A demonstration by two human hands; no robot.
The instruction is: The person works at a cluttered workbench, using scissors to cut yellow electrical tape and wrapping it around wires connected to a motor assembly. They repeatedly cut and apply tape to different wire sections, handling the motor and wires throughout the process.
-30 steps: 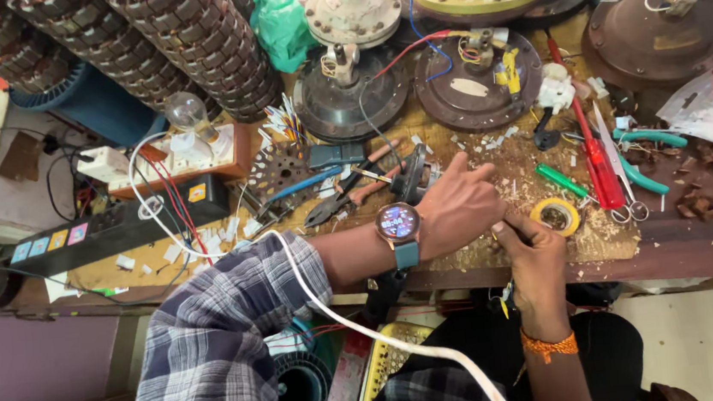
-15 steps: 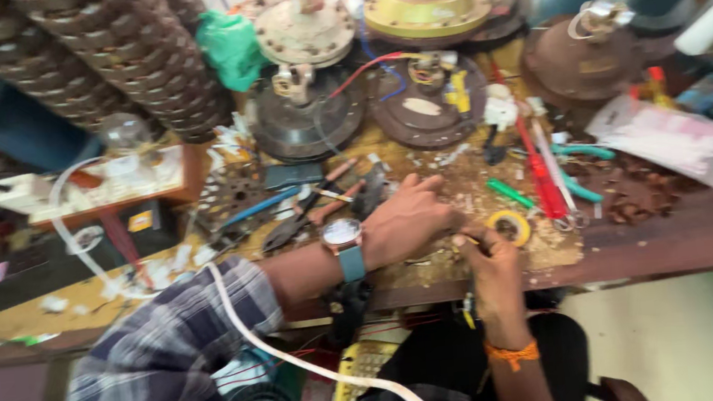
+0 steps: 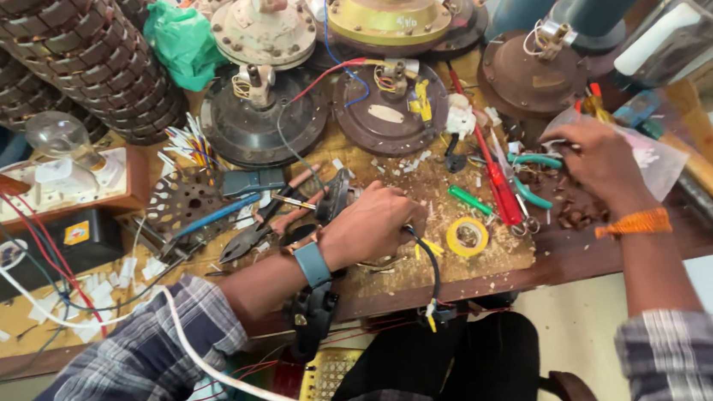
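- The left hand is being kept clenched around a black cable near the middle of the counter; the cable is running from the fist toward 6 o'clock and over the counter's front edge.
- The right hand is reaching to 3 o'clock of the left hand, where its grip is closing on the edge of a clear plastic bag; whether anything small is being pinched inside cannot be told.
- The bag is lying at the right end of the counter, just beside a heap of small brown pieces and the green-handled pliers.
- A roll of yellow tape is lying at 4 o'clock of the left hand, near it but apart.
- In judgement, the cable is best being held steady and low against the counter while the other hand is busy, so that its loose end is not being dragged off the edge.
- The bag is best being lifted by its rim and kept level, since its contents could be spilled among the shavings.
- The red screwdriver and the blue-handled pliers, at 9 o'clock, are being left untouched.
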